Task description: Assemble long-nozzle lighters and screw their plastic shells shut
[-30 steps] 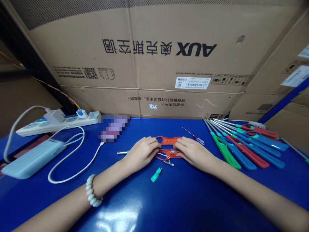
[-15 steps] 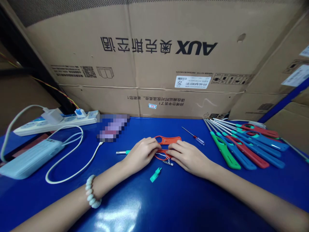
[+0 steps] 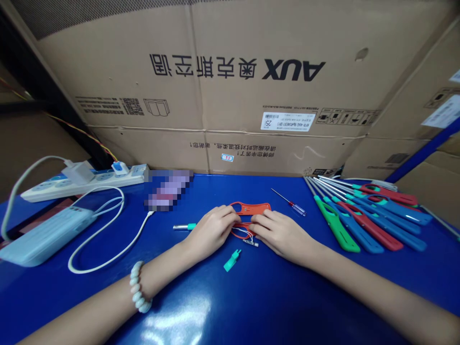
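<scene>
Both hands rest on an opened orange lighter shell (image 3: 251, 209) in the middle of the blue table (image 3: 258, 292). My left hand (image 3: 212, 229) has its fingers curled down on the shell's left end, and a metal tube with a teal collar (image 3: 184, 226) sticks out to its left. My right hand (image 3: 280, 232) presses its bent fingers on the lower orange half, where thin white wires (image 3: 247, 235) spill out. A small teal plastic part (image 3: 232, 260) lies loose just in front of my hands.
Several long-nosed lighters in green, blue and red (image 3: 362, 218) lie fanned out at the right. A small screwdriver (image 3: 289, 202) lies behind my right hand. A power strip (image 3: 86, 179), a power bank (image 3: 46, 235) and a white cable (image 3: 108, 251) sit left. Cardboard boxes (image 3: 230, 96) wall the back.
My right hand has slid left along the orange shell toward my left hand, covering more of the lower half. My left hand has hardly moved.
</scene>
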